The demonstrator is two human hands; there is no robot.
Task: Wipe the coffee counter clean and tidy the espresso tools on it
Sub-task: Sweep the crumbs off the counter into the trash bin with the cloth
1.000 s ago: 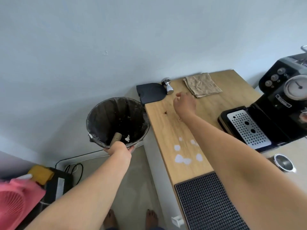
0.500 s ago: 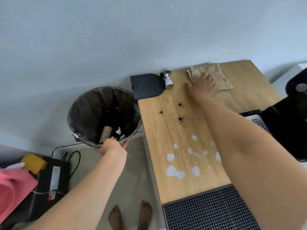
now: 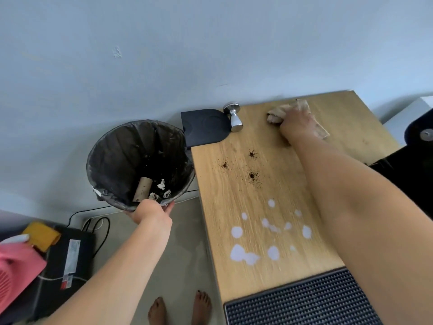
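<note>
My right hand (image 3: 295,123) is closed on a beige cloth (image 3: 302,106) at the far end of the wooden counter (image 3: 234,191), the cloth bunched under the fingers. Three dark patches of coffee grounds (image 3: 251,175) lie mid-counter and several white milk drops (image 3: 239,253) nearer me. A chrome tamper (image 3: 234,117) lies tipped beside a black tamping mat (image 3: 205,126) at the counter's far left corner. My left hand (image 3: 150,211) grips the rim of a black-lined bin (image 3: 138,160) held tilted beside the counter's left edge.
A black ribbed bar mat (image 3: 302,303) covers the near end of the counter. The black espresso machine (image 3: 417,146) stands at the right edge. On the floor at left are a black box (image 3: 68,254), cables, a pink fan (image 3: 16,270) and my bare feet (image 3: 180,308).
My right hand reached over the counter to the cloth, then closed on it and bunched it up. The view swung left and the bin stayed held at the counter's side.
</note>
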